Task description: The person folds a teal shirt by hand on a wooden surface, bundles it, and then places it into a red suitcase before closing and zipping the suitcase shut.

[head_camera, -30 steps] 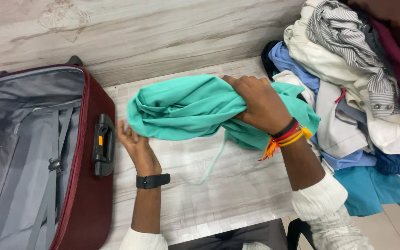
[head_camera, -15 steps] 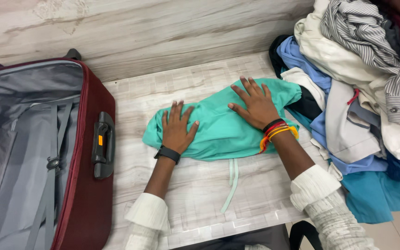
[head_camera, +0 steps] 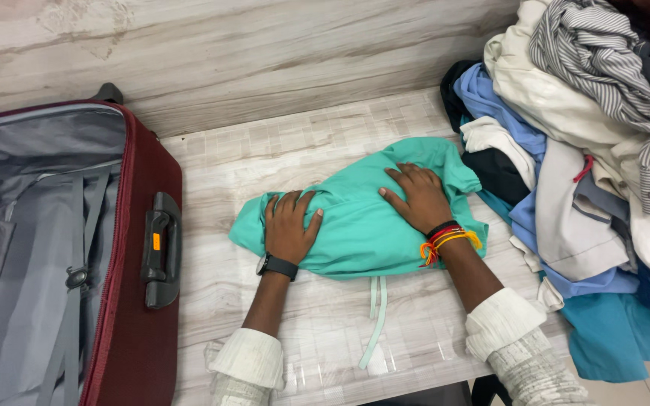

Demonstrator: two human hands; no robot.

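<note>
Grip, left hand (head_camera: 290, 225): palm down on the left end of the green garment (head_camera: 359, 225), fingers curling into a fold of cloth; pressing more than clasping.
Grip, right hand (head_camera: 417, 197): palm down on the right half of the garment, fingers bent and bunching the fabric beneath them; nothing lifted.
Garment position: bundled in a loose oblong on the bench (head_camera: 317, 331), between the suitcase (head_camera: 126, 331) and the clothes pile (head_camera: 588, 150), apart from the case, its right end just beside the pile.
Drawstring (head_camera: 374, 316): pale green, trailing out from under the near edge of the bundle toward the person, flat on the bench.
Suitcase: maroon, lid open, grey lining and straps exposed, at the left of the bench.
Clothes pile: mixed shirts in striped, cream, blue and teal cloth, heaped at the right.
Step in hand (judgement): compacting and shaping the garment into a tight bundle.
Next move calls for (judgement): both hands keeping even pressure so the bundle does not spring open; the loose drawstring tucked in; a firm two-handed hold around the ends before any lift.
</note>
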